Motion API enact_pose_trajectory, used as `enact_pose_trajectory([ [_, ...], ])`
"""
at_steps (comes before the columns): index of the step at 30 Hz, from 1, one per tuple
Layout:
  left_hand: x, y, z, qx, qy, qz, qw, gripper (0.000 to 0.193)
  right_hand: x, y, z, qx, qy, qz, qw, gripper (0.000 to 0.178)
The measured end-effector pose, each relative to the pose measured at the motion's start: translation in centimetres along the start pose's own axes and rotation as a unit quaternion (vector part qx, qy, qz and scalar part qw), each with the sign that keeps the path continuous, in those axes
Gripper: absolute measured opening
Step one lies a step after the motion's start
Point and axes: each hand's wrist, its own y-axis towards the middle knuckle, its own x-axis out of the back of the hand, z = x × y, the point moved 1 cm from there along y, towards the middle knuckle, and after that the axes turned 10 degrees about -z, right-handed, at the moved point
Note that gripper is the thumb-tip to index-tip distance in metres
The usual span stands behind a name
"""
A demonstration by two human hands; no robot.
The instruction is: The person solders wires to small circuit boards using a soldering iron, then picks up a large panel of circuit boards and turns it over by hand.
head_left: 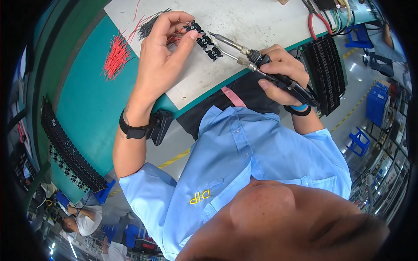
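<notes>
My left hand (167, 52) is closed at the fingertips over the upper end of a short row of small black electronic parts (204, 41). Thin red wires (175, 38) stick out between its fingers and thumb. My right hand (285, 71) is wrapped round the black handle of a soldering iron (278, 80). Two metal arms reach forward from the iron: a pointed tip and a thin curved tube. Their ends are close beside the right side of the row; I cannot tell whether they touch it.
A white sheet (244, 21) covers part of the green worktop (87, 104). Red wires (116, 56) and dark wires (150, 26) lie bundled at left. Red-handled pliers (317, 21) lie at far right. Black racks (326, 74) stand at the right edge, and black strips (72, 148) at far left.
</notes>
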Motion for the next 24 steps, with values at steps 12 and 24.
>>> enact_pose_trajectory([
  [12,0.0,-0.13,-0.02,-0.014,0.009,-0.005,1.0,0.03,-0.4,0.57,0.06,0.009,-0.015,-0.003,1.0,0.035],
  [24,-0.12,-0.14,0.36,-0.016,-0.008,-0.017,1.0,0.03,-0.39,0.56,0.11,0.004,-0.017,0.003,1.0,0.036],
])
